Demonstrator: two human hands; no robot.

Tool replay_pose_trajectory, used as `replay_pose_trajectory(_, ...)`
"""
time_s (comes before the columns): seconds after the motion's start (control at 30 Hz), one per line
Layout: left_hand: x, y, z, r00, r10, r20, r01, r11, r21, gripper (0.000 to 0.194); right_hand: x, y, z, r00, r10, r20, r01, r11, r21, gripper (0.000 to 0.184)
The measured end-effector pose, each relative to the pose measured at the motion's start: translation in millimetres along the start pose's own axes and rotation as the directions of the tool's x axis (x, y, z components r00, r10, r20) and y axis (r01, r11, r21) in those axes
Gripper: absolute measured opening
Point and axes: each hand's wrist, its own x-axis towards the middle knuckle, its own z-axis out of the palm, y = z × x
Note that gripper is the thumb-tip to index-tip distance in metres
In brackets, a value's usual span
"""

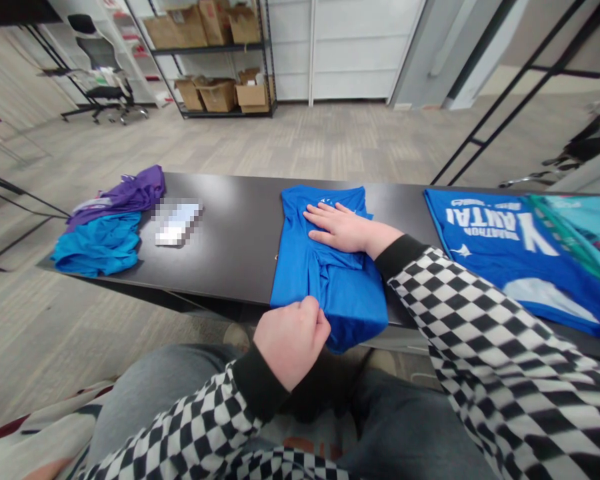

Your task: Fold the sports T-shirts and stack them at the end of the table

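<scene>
- Pressing down on the blue garment (300,220), the right hand (343,227) lies open and flat, fingers slightly spread, near the middle of the dark table (230,240).
- At the table's near edge, the left hand (293,337) is closed, gripping a gathered bit of the same cloth.
- The blue garment lies across the table's middle, partly folded and creased, its lower end hanging over the near edge.
- The table is long and narrow, its smooth top catching soft reflections of light toward the far edge.
- On the table's left end, a crumpled purple garment (145,190) touches a bunched light-blue garment (97,247); just beside them lies a small pixelated item (179,223).
- On the table's right end, a blue shirt with white lettering (475,273) is spread out, with teal and green cloth (585,233) next to it.
- Beyond the table's far edge runs a grey patterned floor (230,147), leading to a black metal rack (210,48) with cardboard boxes (217,95) on two shelves.
- To the right of the rack, also beyond the table, stand white panels (350,47).
- Past the table's far left corner is an office chair (105,90); past its right half, a black metal frame (533,65) slants upward.
</scene>
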Motion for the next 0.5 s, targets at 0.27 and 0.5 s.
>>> replay_pose_trajectory(0.27,-1.8,-4.8,-0.6,0.996,0.0,-0.088,-0.005,0.999,-0.053,0.023,0.7,-0.2,-0.2,1.0,0.008,0.017,-0.008,1.0,-0.008,0.075)
replay_pose_trajectory(0.5,-2.4,12.8,1.8,0.965,0.179,-0.193,-0.215,0.958,-0.19,0.028,0.4,2.2,0.5,1.0,-0.008,0.002,0.008,1.0,-0.006,0.075)
